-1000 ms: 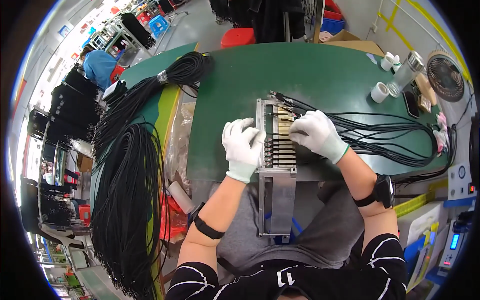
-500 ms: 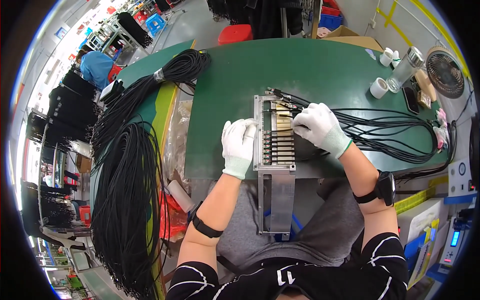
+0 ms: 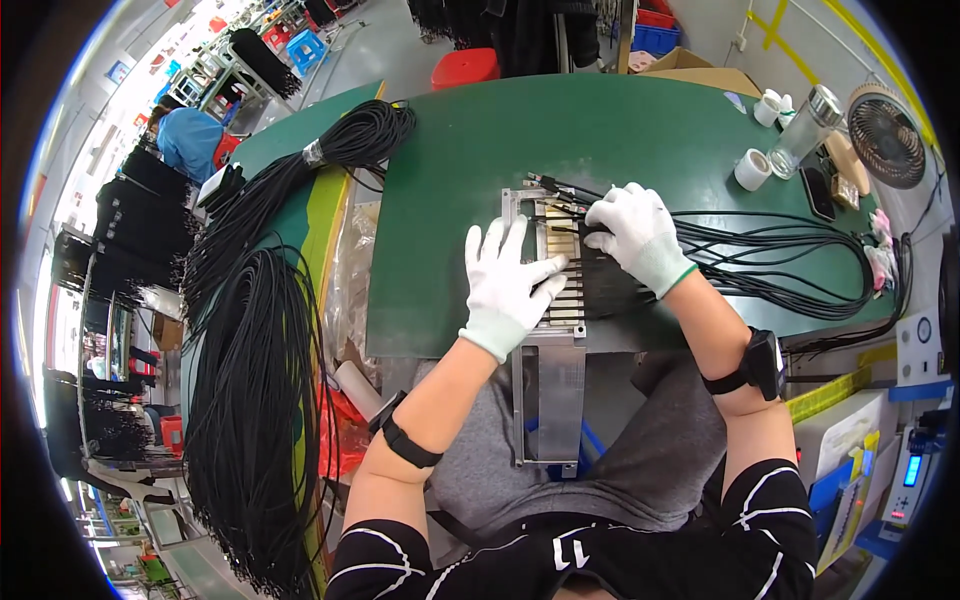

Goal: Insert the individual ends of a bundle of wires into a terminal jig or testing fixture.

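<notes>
A metal fixture (image 3: 560, 390) lies over the near edge of the green table, its upper part lined with a row of pale slots (image 3: 562, 243). Several black cables (image 3: 760, 228) run from the right toward these slots, some with connector ends resting in them. My left hand (image 3: 503, 285), in a white glove, lies across the fixture's left rail with fingers spread; its thumb and fingertips reach the lower slots. My right hand (image 3: 642, 238), also gloved, is closed around a black cable at the right side of the slots; its fingertips partly hide the cable.
The green table (image 3: 450, 150) carries rolls of white tape (image 3: 753, 170), a glass bottle (image 3: 805, 132), a phone (image 3: 818, 193) and a fan (image 3: 886, 137). Large black cable bundles (image 3: 250, 400) hang at the left. A person in blue (image 3: 190, 138) sits far left.
My left hand has moved right from beside the fixture onto it, its fingers spreading over the slots. My right hand has shifted slightly up along the slots.
</notes>
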`<state>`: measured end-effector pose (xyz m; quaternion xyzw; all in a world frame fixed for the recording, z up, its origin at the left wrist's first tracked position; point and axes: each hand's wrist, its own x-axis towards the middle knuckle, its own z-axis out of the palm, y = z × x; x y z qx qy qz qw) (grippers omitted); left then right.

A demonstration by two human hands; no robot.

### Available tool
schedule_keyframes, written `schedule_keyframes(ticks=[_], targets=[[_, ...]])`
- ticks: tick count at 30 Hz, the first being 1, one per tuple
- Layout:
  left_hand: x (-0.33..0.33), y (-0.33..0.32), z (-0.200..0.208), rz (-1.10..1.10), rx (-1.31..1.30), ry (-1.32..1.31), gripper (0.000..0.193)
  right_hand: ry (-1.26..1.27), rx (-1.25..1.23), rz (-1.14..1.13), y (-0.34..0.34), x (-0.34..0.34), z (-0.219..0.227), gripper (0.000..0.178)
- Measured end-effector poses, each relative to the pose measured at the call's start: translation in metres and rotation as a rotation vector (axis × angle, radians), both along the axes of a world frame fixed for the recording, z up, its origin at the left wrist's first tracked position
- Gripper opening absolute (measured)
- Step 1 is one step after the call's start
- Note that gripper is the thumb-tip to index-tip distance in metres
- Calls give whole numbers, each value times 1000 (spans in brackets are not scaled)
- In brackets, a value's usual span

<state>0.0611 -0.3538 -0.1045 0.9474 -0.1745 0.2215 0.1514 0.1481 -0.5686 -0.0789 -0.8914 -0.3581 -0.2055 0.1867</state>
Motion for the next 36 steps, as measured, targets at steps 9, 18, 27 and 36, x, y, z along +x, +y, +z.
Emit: schedule_keyframes(ticks=[9, 18, 27, 36], targets=[[12, 16, -13, 61, -392, -132, 17, 128, 41, 140, -2, 1, 1, 16], [11, 9, -12, 11, -781, -108, 12, 291, 174, 228, 13, -8, -1, 14], [14, 25, -21, 237, -533, -74, 13, 168, 61, 107, 3, -7, -1, 10], [13, 29, -20, 262, -510, 64, 17, 175, 4, 45, -7, -1, 1, 7]])
